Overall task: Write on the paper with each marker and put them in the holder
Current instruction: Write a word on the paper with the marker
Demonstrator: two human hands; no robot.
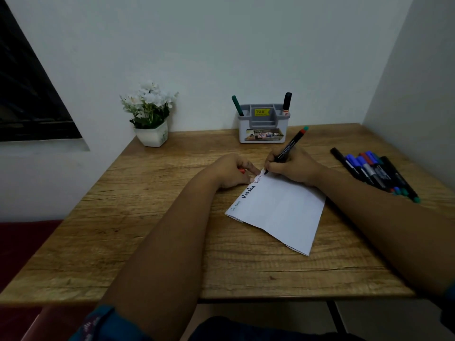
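Wood-grain tabletop fills mid-frame, near edge visible, far corners against pale walls. Folded white paper lies skewed at centre; words run along its upper-left edge, green, black, then a faint reddish one, partly readable only. Right hand curled tight around a black-barrelled marker, tip on the paper's top corner, red-and-teal end pointing up toward the holder. Left hand presses fingertips on the same corner, fingers loosely curled; a red cap peeks from beneath it, mostly hidden. Grey-and-white holder stands at upper centre by the wall, holding a green marker left and a black-capped marker right; label print illegible. Loose markers bunched at right, overlapping, count unclear. White flower pot upper left. Dark window cut off at left edge.
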